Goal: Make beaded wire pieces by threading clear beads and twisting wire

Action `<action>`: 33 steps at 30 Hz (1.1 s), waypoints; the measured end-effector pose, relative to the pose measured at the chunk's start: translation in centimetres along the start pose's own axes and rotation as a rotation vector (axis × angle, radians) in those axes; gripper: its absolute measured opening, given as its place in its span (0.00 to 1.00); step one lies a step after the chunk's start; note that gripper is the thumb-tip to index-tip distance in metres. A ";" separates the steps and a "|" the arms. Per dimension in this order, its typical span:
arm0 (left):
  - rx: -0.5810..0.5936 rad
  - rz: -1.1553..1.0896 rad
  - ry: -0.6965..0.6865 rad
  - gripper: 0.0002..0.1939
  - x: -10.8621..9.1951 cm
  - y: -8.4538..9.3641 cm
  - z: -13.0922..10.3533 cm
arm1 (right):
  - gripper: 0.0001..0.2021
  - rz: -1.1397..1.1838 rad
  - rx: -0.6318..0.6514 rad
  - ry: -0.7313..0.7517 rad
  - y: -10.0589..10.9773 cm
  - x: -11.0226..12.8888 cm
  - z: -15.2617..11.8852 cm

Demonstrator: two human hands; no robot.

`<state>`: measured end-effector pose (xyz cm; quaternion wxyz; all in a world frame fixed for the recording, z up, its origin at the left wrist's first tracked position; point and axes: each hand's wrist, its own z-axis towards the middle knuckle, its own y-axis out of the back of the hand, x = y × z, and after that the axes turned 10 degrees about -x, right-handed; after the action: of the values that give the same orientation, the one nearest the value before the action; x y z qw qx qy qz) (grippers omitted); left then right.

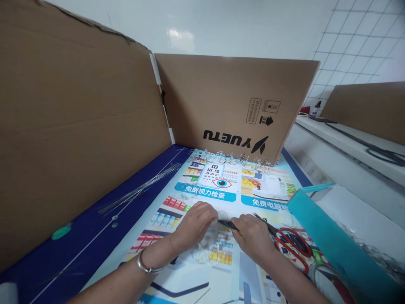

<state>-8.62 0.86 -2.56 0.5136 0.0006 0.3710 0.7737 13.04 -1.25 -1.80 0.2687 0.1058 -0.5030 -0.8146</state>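
Note:
My left hand [200,221] is pinched shut on a thin wire, only faintly visible, with its fingertips at the pliers' tip. My right hand [252,234] is closed around a pair of pliers [228,224], whose dark jaws point left toward my left fingers; most of the handles are hidden in the palm. Thin curled wire loops [202,253] show below and between the hands. Just right of my right hand lie scissors [294,247] with red handles, their dark blades partly behind the hand.
Straight wires [139,188] lie along the left. Small bent wire pieces [234,158] line the back, before a cardboard panel [221,97]; another cardboard wall [76,118] stands left. At right, a teal-sided box [335,249] contains wire pieces. A roll of tape [329,274] sits near it.

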 end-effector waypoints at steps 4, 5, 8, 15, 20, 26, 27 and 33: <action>0.028 0.013 0.047 0.07 0.1 0.0 0.1 | 0.05 0.009 -0.009 -0.029 -0.4 -0.3 -0.2; 0.040 0.023 0.064 0.07 0.1 0.0 0.2 | 0.05 0.017 -0.017 -0.037 -0.5 -0.4 -0.2; 0.088 0.037 0.131 0.07 0.2 -0.1 0.4 | 0.07 0.026 -0.054 -0.065 -0.7 -0.7 -0.1; 0.083 0.016 0.292 0.09 0.7 -0.5 0.4 | 0.10 -0.068 -0.043 -0.166 -0.9 -0.9 0.1; 0.035 0.085 0.404 0.08 1.4 -0.7 0.1 | 0.16 -0.126 -0.021 -0.202 -1.1 -0.8 0.1; 0.040 0.092 0.472 0.04 1.1 -0.3 0.2 | 0.13 -0.167 -0.012 -0.227 -0.9 -0.5 0.3; 0.044 0.097 0.464 0.04 1.1 -0.3 0.2 | 0.12 -0.176 -0.013 -0.231 -0.8 -0.4 0.3; 0.072 0.153 0.441 0.05 1.4 -0.5 0.1 | 0.11 -0.190 -0.023 -0.229 -0.8 -0.2 0.3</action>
<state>-8.90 2.13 -3.29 0.3597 -0.1218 0.5006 0.7779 12.83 -0.60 -2.39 0.1324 0.0563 -0.5087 -0.8489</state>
